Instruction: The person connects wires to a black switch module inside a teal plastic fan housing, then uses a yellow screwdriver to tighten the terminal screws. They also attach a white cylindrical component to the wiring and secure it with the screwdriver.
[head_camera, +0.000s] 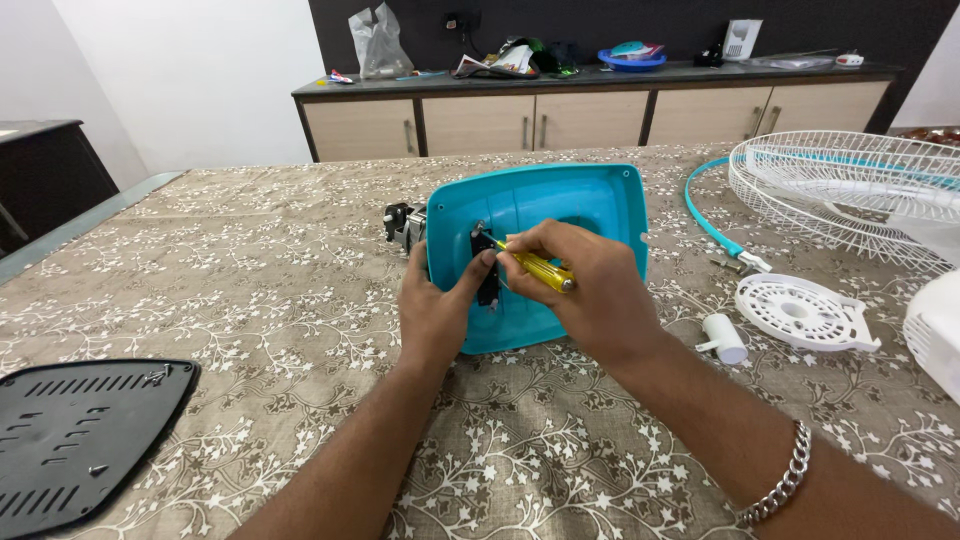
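Screwdriver (535, 267) with the yellow handle was pinched in the right hand (590, 290), tip on the black bracket (486, 270) inside the teal housing (560, 215) on the tabletop (250, 260), left hand (435, 310) clamping its edge, so steady straight pressure looked key

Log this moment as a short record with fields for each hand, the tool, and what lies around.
left hand: steadies the teal housing, thumb on a black part
right hand: holds a yellow screwdriver, tip at the black part
left of hands: black vented plate
right of hands: white fan grille, white round cover, small white cap
surface: floral tablecloth
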